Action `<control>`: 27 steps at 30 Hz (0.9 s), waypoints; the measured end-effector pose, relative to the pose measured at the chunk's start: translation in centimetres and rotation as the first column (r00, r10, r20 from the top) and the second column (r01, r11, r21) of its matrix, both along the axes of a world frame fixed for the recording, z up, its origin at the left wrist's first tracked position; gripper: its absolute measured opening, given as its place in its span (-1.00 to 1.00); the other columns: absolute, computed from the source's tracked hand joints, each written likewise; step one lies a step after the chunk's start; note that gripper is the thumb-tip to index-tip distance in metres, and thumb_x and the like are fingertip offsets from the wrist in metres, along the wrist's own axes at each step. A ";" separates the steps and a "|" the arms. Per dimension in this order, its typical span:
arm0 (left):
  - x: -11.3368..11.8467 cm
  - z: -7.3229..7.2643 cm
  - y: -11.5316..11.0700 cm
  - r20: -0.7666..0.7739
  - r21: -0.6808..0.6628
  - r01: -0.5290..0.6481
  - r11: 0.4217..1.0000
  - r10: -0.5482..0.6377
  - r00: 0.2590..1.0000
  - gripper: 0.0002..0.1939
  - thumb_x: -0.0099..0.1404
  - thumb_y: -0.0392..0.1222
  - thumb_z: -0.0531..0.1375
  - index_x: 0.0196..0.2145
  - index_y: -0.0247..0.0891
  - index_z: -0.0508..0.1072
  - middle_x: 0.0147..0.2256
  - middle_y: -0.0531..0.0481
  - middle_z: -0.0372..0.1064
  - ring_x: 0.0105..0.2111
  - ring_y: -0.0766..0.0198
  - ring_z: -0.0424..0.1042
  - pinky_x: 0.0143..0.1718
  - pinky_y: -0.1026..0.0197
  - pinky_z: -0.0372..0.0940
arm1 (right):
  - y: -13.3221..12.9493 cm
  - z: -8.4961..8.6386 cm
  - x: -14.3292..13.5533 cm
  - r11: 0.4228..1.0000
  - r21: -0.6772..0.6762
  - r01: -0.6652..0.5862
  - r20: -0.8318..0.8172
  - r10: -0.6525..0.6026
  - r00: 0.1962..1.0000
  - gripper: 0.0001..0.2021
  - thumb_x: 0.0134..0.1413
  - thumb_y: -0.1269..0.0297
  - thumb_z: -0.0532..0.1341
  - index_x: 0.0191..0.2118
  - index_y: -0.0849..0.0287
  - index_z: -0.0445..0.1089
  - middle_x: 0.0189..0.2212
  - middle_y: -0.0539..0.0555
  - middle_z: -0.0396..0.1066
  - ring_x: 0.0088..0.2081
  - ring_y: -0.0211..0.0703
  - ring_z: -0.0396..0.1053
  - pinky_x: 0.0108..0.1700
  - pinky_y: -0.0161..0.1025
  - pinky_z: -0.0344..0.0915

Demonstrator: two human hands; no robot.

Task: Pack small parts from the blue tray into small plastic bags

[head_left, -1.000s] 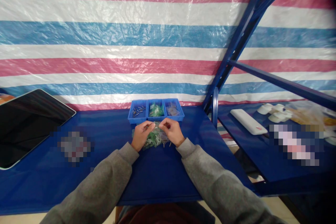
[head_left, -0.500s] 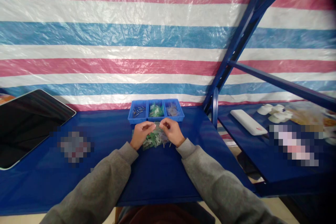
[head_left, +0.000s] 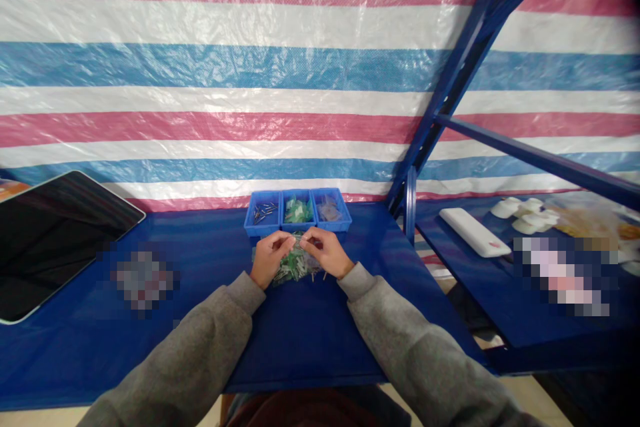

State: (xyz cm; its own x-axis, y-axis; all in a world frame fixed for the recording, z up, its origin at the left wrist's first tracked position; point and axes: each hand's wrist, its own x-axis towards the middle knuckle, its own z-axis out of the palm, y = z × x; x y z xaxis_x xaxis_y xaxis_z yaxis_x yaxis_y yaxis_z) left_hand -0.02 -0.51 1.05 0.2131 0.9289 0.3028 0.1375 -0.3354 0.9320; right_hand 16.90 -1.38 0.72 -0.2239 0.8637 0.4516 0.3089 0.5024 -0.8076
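Left hand (head_left: 270, 257) and right hand (head_left: 327, 252) close together over a pile (head_left: 296, 264) of small green and clear pieces on a blue surface (head_left: 305, 340); just beyond, three bins (head_left: 263, 229) in a row; tablet (head_left: 60, 247) at far left; striped sheet (head_left: 225, 67) behind.

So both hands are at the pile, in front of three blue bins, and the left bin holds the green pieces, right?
Not quite: the head view shows the green pieces in the middle bin. Both hands are indeed at the pile, before three blue bins.
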 end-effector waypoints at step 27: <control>-0.2 0.6 0.3 0.035 -0.074 0.041 0.996 -0.038 0.999 -0.77 0.13 -0.11 0.21 -0.38 -0.36 0.48 -0.58 0.05 0.33 -0.59 0.38 0.27 -0.52 0.32 0.20 | 0.0 0.4 0.4 0.999 0.013 -0.033 0.061 0.033 0.998 -0.80 0.08 0.22 0.13 -0.46 0.21 0.36 -0.51 0.00 0.32 -0.48 -0.27 0.25 -0.41 -0.33 0.15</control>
